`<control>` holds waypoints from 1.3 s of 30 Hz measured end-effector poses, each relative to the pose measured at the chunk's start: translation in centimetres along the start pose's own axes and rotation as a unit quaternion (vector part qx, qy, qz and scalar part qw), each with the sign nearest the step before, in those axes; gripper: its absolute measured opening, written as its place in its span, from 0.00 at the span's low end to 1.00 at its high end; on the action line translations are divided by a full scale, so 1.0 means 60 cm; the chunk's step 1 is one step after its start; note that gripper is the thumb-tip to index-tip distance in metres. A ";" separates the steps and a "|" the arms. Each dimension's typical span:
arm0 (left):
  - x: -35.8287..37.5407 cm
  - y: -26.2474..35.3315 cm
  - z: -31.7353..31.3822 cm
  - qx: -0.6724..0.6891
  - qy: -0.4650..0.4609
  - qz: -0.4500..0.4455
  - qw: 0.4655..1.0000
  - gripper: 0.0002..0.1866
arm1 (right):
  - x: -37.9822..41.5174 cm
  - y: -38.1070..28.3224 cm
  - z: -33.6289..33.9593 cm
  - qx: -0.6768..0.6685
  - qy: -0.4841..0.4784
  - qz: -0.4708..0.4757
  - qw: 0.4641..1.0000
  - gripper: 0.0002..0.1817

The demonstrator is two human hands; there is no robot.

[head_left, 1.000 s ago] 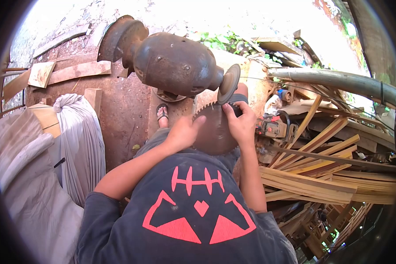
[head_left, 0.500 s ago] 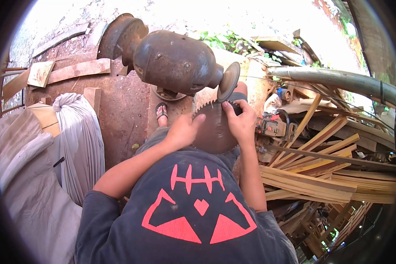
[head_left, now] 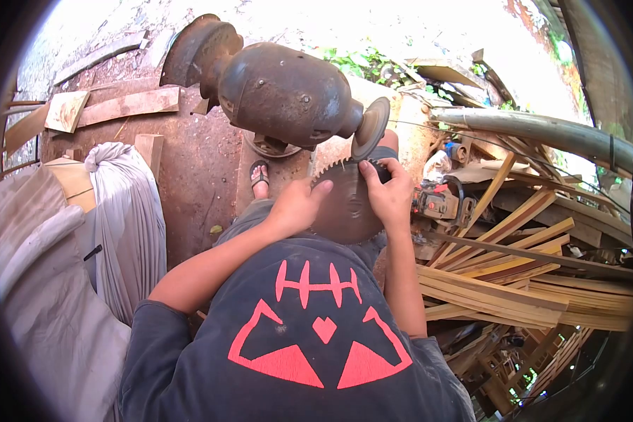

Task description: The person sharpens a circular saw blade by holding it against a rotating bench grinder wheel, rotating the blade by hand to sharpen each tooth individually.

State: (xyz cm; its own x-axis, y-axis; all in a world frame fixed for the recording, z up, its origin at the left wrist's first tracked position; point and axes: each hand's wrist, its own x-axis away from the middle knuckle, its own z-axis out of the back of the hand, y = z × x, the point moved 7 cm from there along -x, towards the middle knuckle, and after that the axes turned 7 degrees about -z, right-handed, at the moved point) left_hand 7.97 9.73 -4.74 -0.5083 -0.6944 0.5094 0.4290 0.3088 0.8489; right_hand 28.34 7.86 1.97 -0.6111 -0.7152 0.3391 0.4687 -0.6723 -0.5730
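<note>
A round, dark circular saw blade (head_left: pixel 343 204) with a toothed edge is held between my two hands, in front of my lap. My left hand (head_left: pixel 295 207) grips its left side, thumb lying on the face. At the upper right of the blade, my right hand (head_left: pixel 392 190) is closed on it, thumb near the toothed rim. The blade's top teeth are right at the lower edge of a thin grinding wheel (head_left: pixel 373 126). That wheel sits on the right end of a rusty bench grinder (head_left: pixel 285 95), whose body stands ahead of me.
A larger rusty wheel (head_left: pixel 197 53) is on the grinder's left end. At right lie a chainsaw (head_left: pixel 436 202), stacked wooden strips (head_left: pixel 492 295) and a long metal pipe (head_left: pixel 534 125). Grey cloth (head_left: pixel 126 211) drapes something at left, with boards (head_left: pixel 130 107) beyond. My sandalled foot (head_left: pixel 259 179) is below the grinder.
The view has shifted very slightly, so the grinder appears a little farther right. Both hands keep their hold on the saw blade, its top edge still at the grinding wheel.
</note>
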 end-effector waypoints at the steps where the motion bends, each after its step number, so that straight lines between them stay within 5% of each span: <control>1: 0.000 -0.001 -0.001 0.001 0.000 0.001 1.000 0.32 | -0.001 0.001 0.000 0.001 0.000 -0.001 1.000 0.23; 39: 0.002 0.009 0.002 0.002 0.014 -0.003 1.000 0.31 | -0.004 0.003 -0.002 -0.001 0.000 0.007 1.000 0.23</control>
State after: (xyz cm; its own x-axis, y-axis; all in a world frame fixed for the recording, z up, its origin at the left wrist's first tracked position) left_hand 8.09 9.90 -4.21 -0.4887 -0.7146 0.5004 0.4225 0.3080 0.8524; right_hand 28.51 7.93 1.68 -0.6047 -0.7249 0.3301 0.4760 -0.6612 -0.5799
